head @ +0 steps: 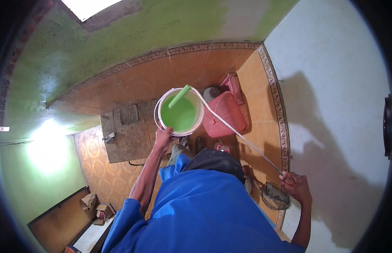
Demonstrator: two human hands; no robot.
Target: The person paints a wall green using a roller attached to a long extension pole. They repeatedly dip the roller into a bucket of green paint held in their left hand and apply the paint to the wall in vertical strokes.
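Observation:
My left hand grips the near rim of a white plastic bucket that holds green paint. Its wire handle hangs down on the left side. My right hand, out to the right near the pale wall, is closed around the orange handle of a long-armed paint roller. The roller's green-coated sleeve lies over the bucket's mouth, above the paint; whether it touches the bucket cannot be told. From the sleeve's upper end the bent metal rod runs across to my right hand.
A pink plastic basket stands in the tiled corner beyond the bucket. At left is a worn wooden board with a scraper-like tool on it. A wire-mesh basket is below my right hand. Cardboard boxes sit at lower left.

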